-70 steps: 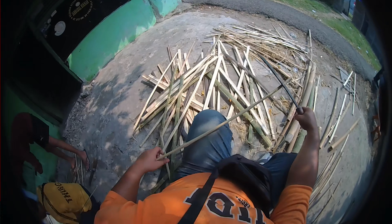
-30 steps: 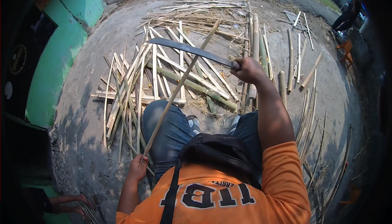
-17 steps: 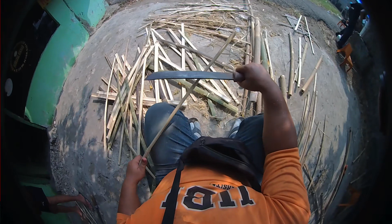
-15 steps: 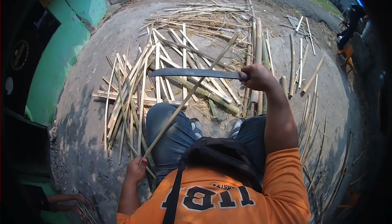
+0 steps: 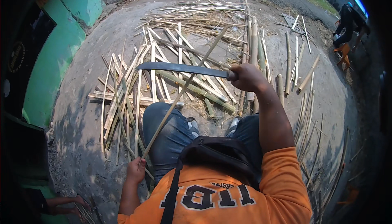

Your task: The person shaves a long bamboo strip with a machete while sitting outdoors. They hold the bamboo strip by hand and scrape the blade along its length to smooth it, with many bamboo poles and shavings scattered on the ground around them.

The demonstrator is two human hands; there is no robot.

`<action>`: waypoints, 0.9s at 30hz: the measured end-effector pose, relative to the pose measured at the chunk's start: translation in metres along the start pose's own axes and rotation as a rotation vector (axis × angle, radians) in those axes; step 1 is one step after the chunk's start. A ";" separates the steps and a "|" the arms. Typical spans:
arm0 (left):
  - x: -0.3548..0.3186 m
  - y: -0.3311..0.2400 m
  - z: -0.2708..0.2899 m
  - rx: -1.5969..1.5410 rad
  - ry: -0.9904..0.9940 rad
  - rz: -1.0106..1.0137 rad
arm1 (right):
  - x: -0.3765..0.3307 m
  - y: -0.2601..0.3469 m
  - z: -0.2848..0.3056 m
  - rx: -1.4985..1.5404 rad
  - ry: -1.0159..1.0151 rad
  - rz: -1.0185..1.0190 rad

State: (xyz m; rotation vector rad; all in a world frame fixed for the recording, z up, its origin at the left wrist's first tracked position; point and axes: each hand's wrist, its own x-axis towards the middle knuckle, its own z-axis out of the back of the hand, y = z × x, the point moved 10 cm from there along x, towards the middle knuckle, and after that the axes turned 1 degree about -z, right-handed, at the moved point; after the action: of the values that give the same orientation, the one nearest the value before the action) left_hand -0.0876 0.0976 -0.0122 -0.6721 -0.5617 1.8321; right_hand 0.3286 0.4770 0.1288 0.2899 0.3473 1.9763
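Observation:
My right hand is closed round the handle of a long machete, held out level ahead of my knees. Its blade reaches to the left and crosses a long bamboo strip; whether they touch I cannot tell. My left hand, beside my left thigh, grips the near end of that strip. From there the strip slants up and away to the right, passing over my left leg. Split bamboo pieces lie in a loose heap on the ground beyond and left of my knees.
Whole bamboo poles lie lengthwise ahead, with more thin strips on the right. A green wall stands at left. At far right a person bends near an orange chair. Another person's legs show at lower left.
The machete and my right hand have shifted a little left, and the strip's far end sits slightly further left and lower. The person at far right has moved more into view.

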 end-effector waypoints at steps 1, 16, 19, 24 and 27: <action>0.000 0.000 0.000 0.001 0.002 -0.001 | -0.001 0.012 -0.004 -0.030 0.048 0.083; 0.002 -0.023 0.005 0.087 -0.018 -0.006 | 0.000 -0.084 0.023 0.157 -0.226 -0.406; 0.004 -0.016 0.002 0.070 -0.024 -0.037 | 0.003 -0.091 0.011 0.284 -0.175 -0.408; 0.006 -0.013 0.001 0.035 0.017 -0.018 | 0.004 -0.090 0.012 0.231 -0.210 -0.283; 0.005 -0.007 0.005 0.055 0.026 -0.008 | -0.004 -0.087 0.027 0.092 -0.184 -0.362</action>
State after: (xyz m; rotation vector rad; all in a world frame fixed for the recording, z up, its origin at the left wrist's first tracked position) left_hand -0.0874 0.1043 -0.0048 -0.6554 -0.4944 1.8223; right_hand 0.4128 0.5115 0.1212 0.4329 0.3457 1.5679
